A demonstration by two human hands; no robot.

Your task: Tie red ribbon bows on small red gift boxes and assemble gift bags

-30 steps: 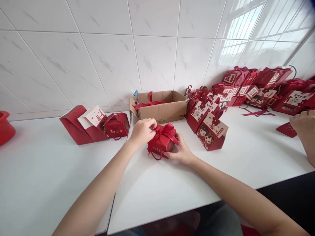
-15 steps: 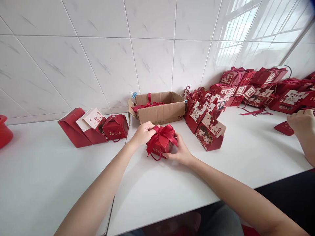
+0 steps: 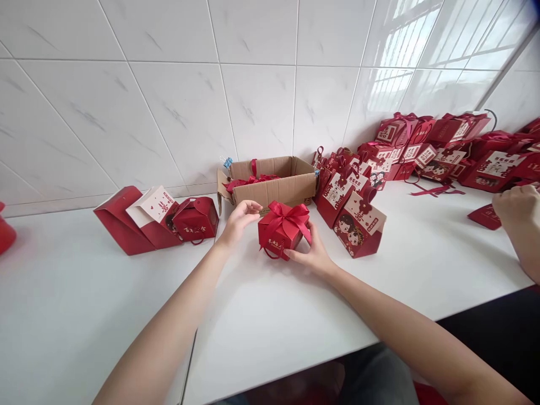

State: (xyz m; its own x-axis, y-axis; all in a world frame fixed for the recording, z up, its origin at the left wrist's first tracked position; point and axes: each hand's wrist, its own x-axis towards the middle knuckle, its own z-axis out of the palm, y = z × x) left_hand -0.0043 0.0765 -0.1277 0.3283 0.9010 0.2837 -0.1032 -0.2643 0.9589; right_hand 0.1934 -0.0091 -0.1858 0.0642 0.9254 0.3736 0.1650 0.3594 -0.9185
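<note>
A small red gift box stands on the white table in front of me. A shiny red ribbon bow sits on its top, and a cord handle hangs down its front. My right hand grips the box from its right side, thumb at the front lower edge. To the left, my left hand is raised beside the box, apart from it, with its fingers loosely extended and nothing in them. Just behind stands an open cardboard box with red ribbon inside.
Left on the table are a red box and two folded red-and-white boxes. Printed gift boxes stand right, with a stack of more boxes beyond. Another person's hand is at the far right by a small red box.
My left hand has let go of the bow and moved left, off the box. The gift box has shifted slightly right and away from me, held by my right hand.
</note>
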